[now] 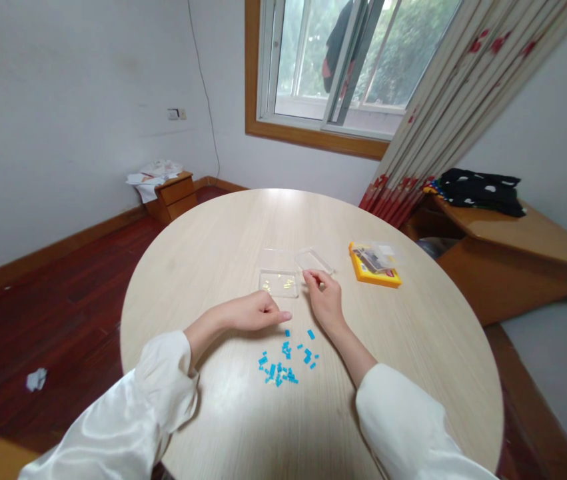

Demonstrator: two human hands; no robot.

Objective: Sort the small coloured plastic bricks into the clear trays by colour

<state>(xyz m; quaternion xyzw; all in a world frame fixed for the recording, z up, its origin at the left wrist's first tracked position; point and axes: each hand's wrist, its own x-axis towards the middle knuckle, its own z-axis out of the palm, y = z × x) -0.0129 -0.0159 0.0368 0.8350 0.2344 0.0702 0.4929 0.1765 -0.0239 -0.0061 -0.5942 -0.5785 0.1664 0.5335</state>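
A loose scatter of small blue building bricks (279,370) lies on the round table (243,420) in front of me. Beyond them, a clear plastic box (279,271) holds several small yellow pieces (288,283). My left hand (256,311) is curled closed just in front of that box, one digit pointing right; whatever its fingers hold is hidden. To the box's right, my right hand (324,295) is closed in a pinch above the table. Anything between those fingertips is too small to make out. A second clear tray (316,259) lies right behind my right fingertips.
At the table's right stands a yellow box (376,275) with a clear case (374,256) on top. Faint clear plastic (278,255) lies behind the open box. A side cabinet (528,247) with dark cloth (483,191) stands right, a papers-topped drawer unit (176,193) left.
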